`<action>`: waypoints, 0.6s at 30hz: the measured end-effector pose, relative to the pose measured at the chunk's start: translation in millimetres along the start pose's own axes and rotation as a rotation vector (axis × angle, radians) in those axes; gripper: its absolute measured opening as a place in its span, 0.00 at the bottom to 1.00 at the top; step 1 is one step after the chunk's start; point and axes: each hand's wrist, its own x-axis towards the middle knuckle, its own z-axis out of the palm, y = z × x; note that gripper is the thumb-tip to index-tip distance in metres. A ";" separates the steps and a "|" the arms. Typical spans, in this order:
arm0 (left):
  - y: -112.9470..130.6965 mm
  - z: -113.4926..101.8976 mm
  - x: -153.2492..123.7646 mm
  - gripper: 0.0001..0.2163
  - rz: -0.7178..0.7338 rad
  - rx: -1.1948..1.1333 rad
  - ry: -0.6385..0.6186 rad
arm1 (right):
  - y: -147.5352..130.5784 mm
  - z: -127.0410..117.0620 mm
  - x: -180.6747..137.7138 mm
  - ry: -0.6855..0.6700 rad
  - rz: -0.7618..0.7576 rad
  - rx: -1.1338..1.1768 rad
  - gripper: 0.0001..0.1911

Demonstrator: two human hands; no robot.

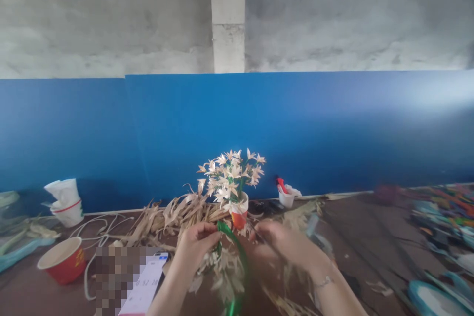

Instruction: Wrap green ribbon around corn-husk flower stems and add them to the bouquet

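Observation:
My left hand (pixel 198 244) is closed, thumb and fingers pinching a green-wrapped stem at its top end. Below the fingers hangs a bunch of pale, husk-like flowers (pixel 231 271), heads down. From the pinch a strip of green tape (pixel 237 244) curves right and down, blurred. My right hand (pixel 283 247) is apart to the right, its fingers curled together and smeared by motion; a thin dark line shows at them, but I cannot make out what it is. Just beyond both hands stands a red-and-white paper cup (pixel 240 217) holding an upright bunch of white flowers (pixel 233 175).
Dry corn husks (pixel 174 217) are heaped behind my left hand. At left are a red paper bowl (pixel 62 261), a white cup (pixel 68 210), a white cable (pixel 87 276) and a phone (pixel 146 281). A small tub (pixel 287 197) stands against the blue panel (pixel 259 118); colourful clutter (pixel 452 212) lies right.

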 end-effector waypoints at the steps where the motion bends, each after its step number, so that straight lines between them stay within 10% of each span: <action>1: -0.5 -0.7 0.1 0.07 -0.012 -0.041 0.015 | 1.4 0.3 -0.2 -0.064 -0.004 0.007 0.15; 9: 2.0 -1.2 -0.5 0.11 -0.161 -0.394 0.002 | 13.7 12.4 5.1 -0.354 0.132 0.125 0.13; 18: -2.2 -3.8 3.9 0.13 -0.141 -0.358 0.029 | 14.7 5.3 -1.9 -0.297 0.066 0.077 0.14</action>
